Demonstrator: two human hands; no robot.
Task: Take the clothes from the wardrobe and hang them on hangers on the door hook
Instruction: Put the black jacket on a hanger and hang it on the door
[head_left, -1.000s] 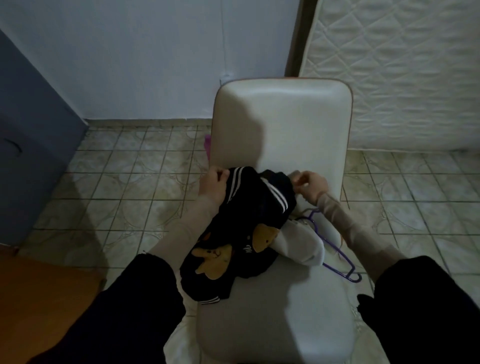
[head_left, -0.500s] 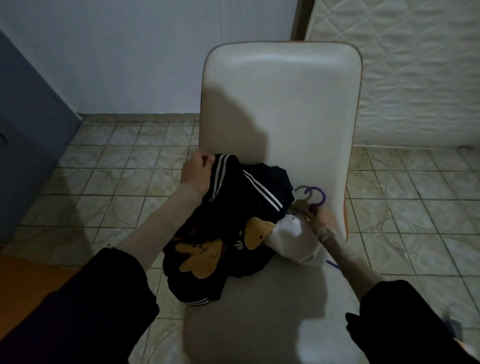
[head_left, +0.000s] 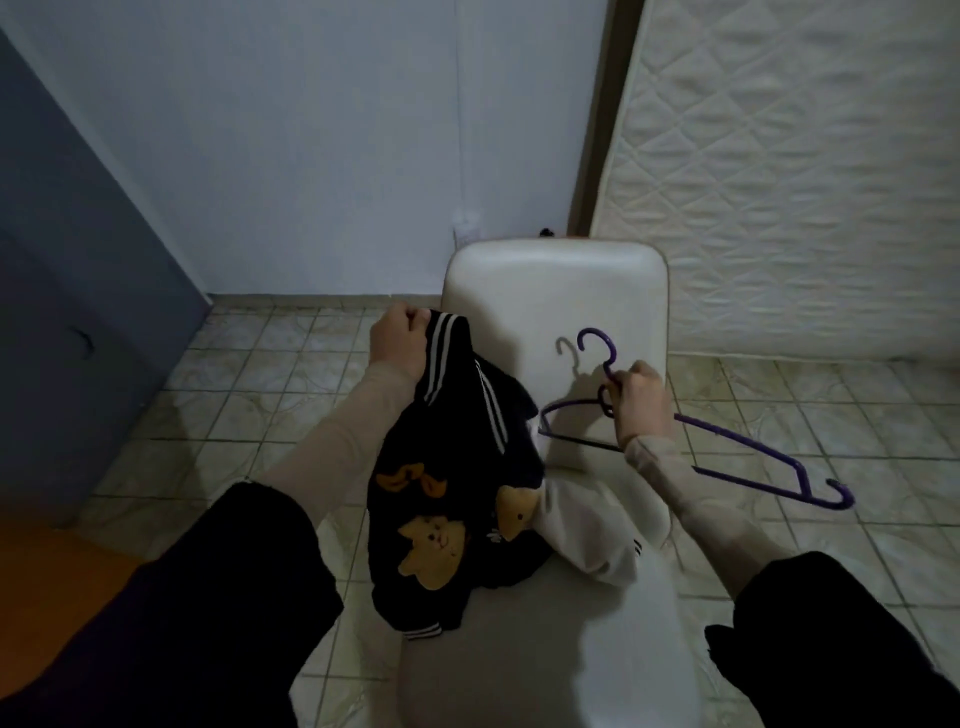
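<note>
At my far left stands a dark grey cabinet (head_left: 62, 291), with an orange surface (head_left: 47, 566) below it at the frame's edge, hard to identify in the dim light. My left hand (head_left: 397, 343) is raised over the left edge of the white chair (head_left: 556, 291), fingers clenched around the striped hem of the black jacket (head_left: 452, 499); it hangs from my fist, its lower part bunched on the seat with bear patches showing and a white sleeve (head_left: 597, 530) spilling toward the seat's middle. My right hand (head_left: 641, 402) grasps the neck of the purple hanger (head_left: 737, 447) in front of the chair back, with its right arm jutting past the chair's right edge over the tiled floor (head_left: 779, 395). My hand hides the hanger's centre. A quilted mattress (head_left: 789, 171) leans against the wall at right.
</note>
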